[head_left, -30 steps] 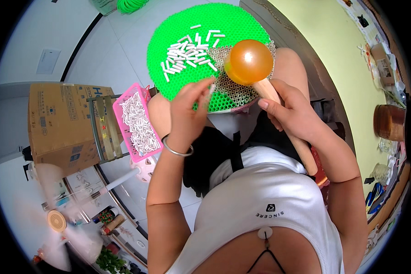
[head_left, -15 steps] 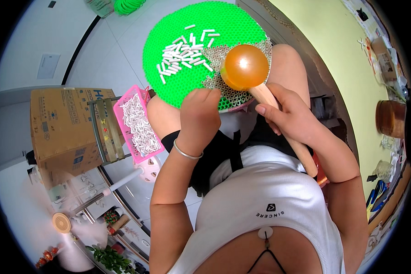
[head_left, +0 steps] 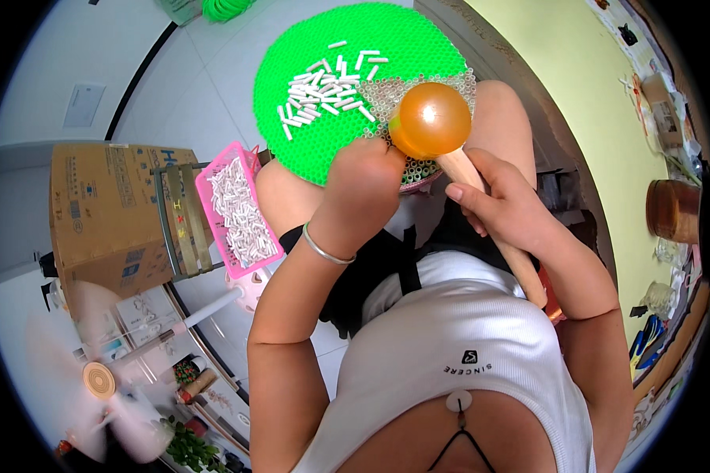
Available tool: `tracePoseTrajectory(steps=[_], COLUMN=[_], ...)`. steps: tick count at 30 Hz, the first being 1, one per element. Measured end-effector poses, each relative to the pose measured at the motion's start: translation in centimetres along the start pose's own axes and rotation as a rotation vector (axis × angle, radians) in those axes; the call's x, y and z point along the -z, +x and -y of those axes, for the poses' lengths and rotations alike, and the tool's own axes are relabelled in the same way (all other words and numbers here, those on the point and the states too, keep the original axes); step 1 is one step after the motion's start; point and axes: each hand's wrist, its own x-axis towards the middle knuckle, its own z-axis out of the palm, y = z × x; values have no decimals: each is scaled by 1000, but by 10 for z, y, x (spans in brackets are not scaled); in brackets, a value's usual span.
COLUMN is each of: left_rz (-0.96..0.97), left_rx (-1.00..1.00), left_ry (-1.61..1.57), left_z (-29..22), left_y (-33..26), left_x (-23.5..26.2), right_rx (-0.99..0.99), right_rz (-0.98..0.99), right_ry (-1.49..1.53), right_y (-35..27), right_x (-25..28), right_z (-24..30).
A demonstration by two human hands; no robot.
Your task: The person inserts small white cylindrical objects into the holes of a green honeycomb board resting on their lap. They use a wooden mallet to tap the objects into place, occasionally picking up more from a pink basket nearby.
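Note:
My right hand (head_left: 503, 195) grips the wooden handle of a mallet (head_left: 432, 120) with a round, translucent orange head. The head hangs over the near right part of a round green honeycomb board (head_left: 402, 43) resting across my legs. My left hand (head_left: 364, 183) is closed at the board's near edge, just left of the mallet head; its fingertips are turned away, so what they hold is hidden. Loose short white tubes (head_left: 323, 93) lie heaped on the board's left half. On the right, a section of holes is filled with pale upright tubes (head_left: 380, 94), partly covered by the mallet head.
To the left, a pink basket (head_left: 210, 206) full of white tubes rests by a folding metal-framed stool (head_left: 183, 225). Behind it stands a cardboard box (head_left: 106, 205). A fan (head_left: 100, 381) spins at the lower left. Along the right wall sits a cluttered shelf (head_left: 674, 209).
My left hand has moved right, closer to the mallet head. The board and mallet appear slightly further right and lower in the picture. My right hand keeps its hold on the handle.

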Motion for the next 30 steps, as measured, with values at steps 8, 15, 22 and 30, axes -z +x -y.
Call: tracePoseTrajectory(steps=[8, 15, 22, 30], left_rz=[-204, -270, -325, -337], left_rx=[593, 687, 660, 546], left_ry=[-178, 291, 49, -491], left_z=[25, 96, 86, 8], left_y=[-29, -33, -35, -42], left_x=[26, 27, 30, 12], right_rx=[303, 329, 74, -8], right_rz=[23, 49, 40, 15], right_ry=[-182, -540, -138, 75], right_y=[-8, 6, 1, 1], right_x=[-4, -12, -2, 4], right_z=[16, 1, 4, -3])
